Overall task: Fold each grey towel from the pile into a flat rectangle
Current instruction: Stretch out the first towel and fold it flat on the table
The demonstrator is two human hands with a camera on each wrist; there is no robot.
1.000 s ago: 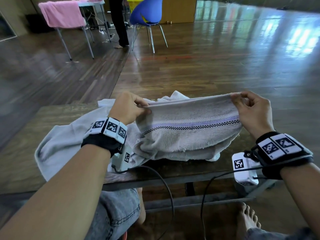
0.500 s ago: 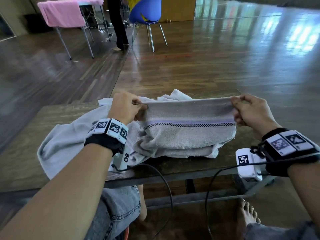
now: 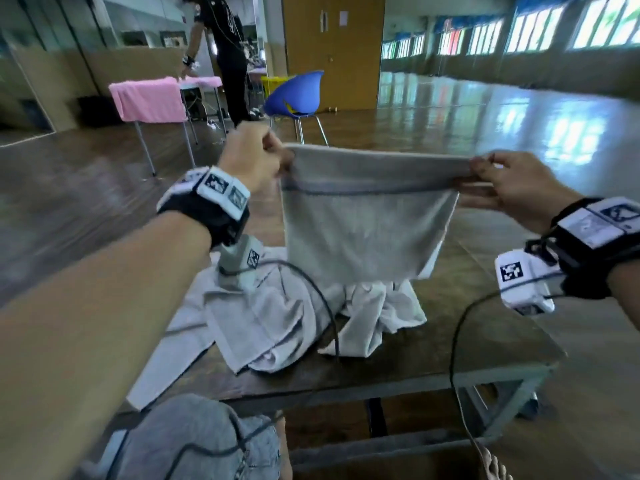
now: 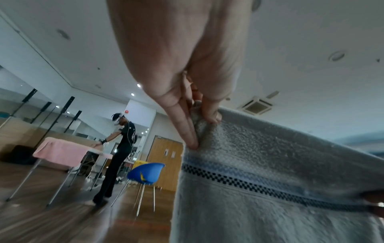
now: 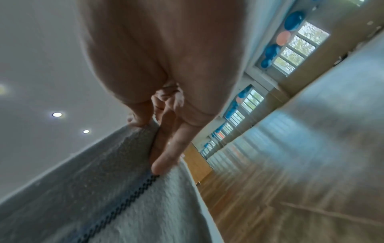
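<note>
A grey towel [image 3: 363,223] with a dark checked stripe hangs in the air above the table, stretched taut along its top edge. My left hand [image 3: 256,157] pinches its top left corner, and in the left wrist view the left hand [image 4: 199,125] shows thumb and fingers squeezing the grey towel [image 4: 270,189]. My right hand [image 3: 502,181] pinches the top right corner; in the right wrist view the right hand [image 5: 153,131] clamps the towel [image 5: 116,180] at its edge. Below lies the crumpled pile of grey towels [image 3: 287,317] on the dark wooden table [image 3: 485,341].
The table's front edge [image 3: 381,386] runs just beyond my knee [image 3: 194,441]. Cables [image 3: 325,306] from the wrist cameras trail over the pile. Farther off stand a blue chair [image 3: 294,95], a pink-covered table [image 3: 152,98] and a person in black [image 3: 228,53].
Both hands rose from low over the table to well above it, lifting the towel clear of the pile so it now hangs straight down. The head view tilted up.
</note>
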